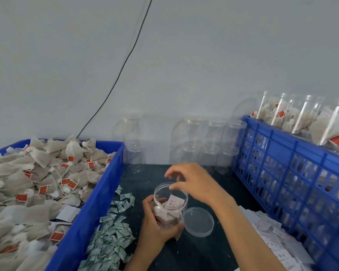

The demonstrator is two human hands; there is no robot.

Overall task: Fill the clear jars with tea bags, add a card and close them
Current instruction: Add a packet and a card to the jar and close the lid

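A clear jar [169, 194] stands open on the dark table, partly filled with tea bags, with a white card [176, 202] leaning inside it. My left hand [155, 225] grips the jar's lower body from the left. Just above the jar's rim hovers my right hand [192, 180], fingers loosely spread and holding nothing. The jar's clear lid [199, 222] lies flat on the table, touching the jar on its right.
A blue bin [90, 208] heaped with tea bags [37, 182] fills the left. Green-and-white sachets [114, 237] lie beside it. Empty clear jars [207, 141] are stacked at the back wall. A blue crate [294, 173] holding filled jars stands right, with white cards [276, 243] before it.
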